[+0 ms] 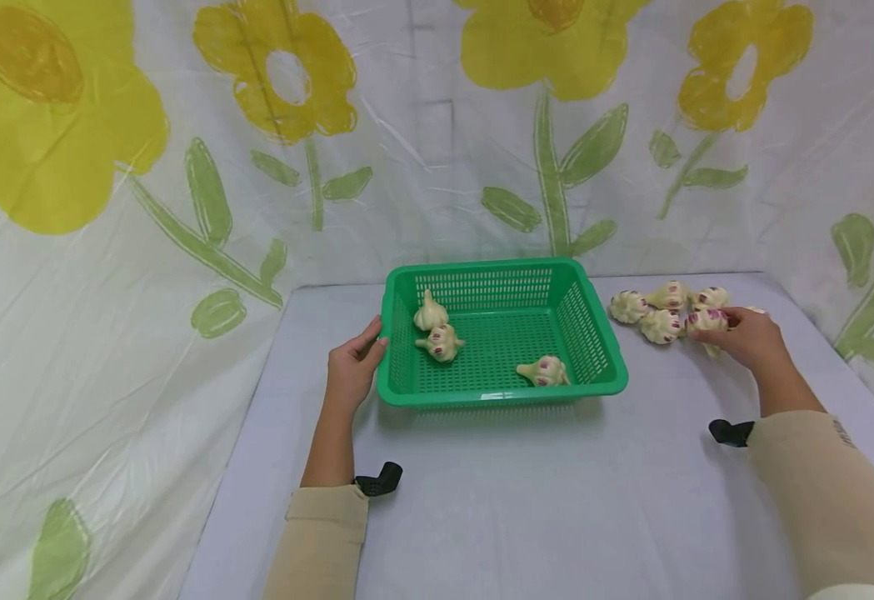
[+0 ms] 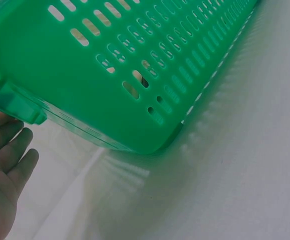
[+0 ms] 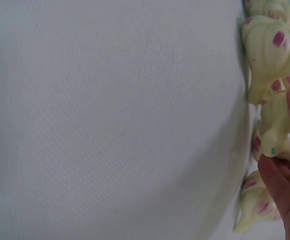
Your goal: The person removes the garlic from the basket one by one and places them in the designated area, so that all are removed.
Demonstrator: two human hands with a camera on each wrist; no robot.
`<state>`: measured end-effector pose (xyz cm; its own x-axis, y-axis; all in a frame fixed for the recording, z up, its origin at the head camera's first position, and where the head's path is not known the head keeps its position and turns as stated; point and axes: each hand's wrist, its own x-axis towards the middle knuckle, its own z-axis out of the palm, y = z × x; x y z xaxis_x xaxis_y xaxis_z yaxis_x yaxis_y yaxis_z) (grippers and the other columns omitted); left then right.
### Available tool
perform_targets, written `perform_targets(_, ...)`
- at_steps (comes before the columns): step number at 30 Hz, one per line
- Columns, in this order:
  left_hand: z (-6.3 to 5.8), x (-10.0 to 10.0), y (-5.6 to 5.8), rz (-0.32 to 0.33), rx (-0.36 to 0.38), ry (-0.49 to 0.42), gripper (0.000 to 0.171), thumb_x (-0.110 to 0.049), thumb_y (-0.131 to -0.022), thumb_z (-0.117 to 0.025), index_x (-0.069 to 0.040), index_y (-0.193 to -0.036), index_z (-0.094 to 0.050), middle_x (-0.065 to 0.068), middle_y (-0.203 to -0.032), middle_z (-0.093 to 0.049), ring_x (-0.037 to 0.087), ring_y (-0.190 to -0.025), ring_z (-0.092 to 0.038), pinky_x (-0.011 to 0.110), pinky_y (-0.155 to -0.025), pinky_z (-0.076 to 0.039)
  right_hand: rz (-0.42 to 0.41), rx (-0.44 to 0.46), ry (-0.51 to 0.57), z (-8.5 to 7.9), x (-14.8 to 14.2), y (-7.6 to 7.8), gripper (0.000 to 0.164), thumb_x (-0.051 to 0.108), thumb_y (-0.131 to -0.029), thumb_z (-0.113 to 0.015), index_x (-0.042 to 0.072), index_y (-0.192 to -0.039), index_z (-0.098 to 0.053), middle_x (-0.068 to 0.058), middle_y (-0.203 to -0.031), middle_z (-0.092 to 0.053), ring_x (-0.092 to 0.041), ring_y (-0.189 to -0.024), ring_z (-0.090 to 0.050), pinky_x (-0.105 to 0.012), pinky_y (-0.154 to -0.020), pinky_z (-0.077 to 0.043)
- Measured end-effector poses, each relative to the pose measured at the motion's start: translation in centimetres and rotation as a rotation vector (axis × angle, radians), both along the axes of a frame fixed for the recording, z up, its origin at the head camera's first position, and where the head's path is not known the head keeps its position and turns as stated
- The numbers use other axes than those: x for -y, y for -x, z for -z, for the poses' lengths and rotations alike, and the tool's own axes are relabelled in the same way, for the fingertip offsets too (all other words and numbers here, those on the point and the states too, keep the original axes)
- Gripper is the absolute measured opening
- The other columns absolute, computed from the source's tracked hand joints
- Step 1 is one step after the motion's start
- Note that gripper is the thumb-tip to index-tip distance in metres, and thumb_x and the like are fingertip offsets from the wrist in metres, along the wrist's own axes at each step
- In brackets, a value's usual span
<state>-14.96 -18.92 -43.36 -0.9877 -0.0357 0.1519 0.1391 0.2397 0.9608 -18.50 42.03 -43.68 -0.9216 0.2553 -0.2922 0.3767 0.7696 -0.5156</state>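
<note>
A green plastic basket (image 1: 496,398) with slotted walls stands on the table. Two garlic bulbs (image 1: 440,342) lie together at its left inside, and one more garlic bulb (image 1: 546,371) lies near its front right. My left hand (image 1: 352,367) touches the basket's left rim with thumb and forefinger; in the left wrist view its other fingers (image 2: 16,155) extend below the rim, loosely bent. On the right, my right hand (image 1: 750,335) pinches a purple-marked garlic bulb (image 1: 706,320) between thumb and fingers. Beside it sit several more garlic bulbs (image 1: 661,326), partly hidden by the hand.
A pale cloth covers the table (image 1: 526,500). Behind and at both sides hangs a white curtain (image 1: 422,200) painted with yellow flowers. Small black cameras (image 1: 381,479) are worn at both sleeve cuffs.
</note>
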Motion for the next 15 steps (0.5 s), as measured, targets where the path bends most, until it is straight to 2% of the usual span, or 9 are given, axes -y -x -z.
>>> perform_targets(6,2.4,0.6,1.3,-0.006,0.007,-0.033,0.042,-0.025,-0.098,-0.064,-0.010,-0.137,-0.057,-0.002,-0.145,-0.052,0.011,-0.136,-0.047,0.029,-0.111,-0.040,0.005,0.006,-0.009,0.0,0.3,-0.1,0.114,0.069,-0.081,-0.066,-0.009,-0.151,-0.021,-0.039,-0.147,-0.029,-0.054,-0.130,-0.031,-0.069,-0.107,-0.032)
perform_targets(15,2.9,0.6,1.3,-0.019,-0.031,-0.022,0.047,-0.037,-0.095,-0.065,-0.013,-0.135,-0.060,-0.005,-0.142,-0.056,0.008,-0.133,-0.050,0.027,-0.109,-0.043,0.009,0.021,-0.038,0.3,0.2,-0.1,0.112,0.069,-0.082,-0.065,-0.008,-0.151,-0.021,-0.040,-0.144,-0.031,-0.052,-0.124,-0.033,-0.068,-0.106,-0.035)
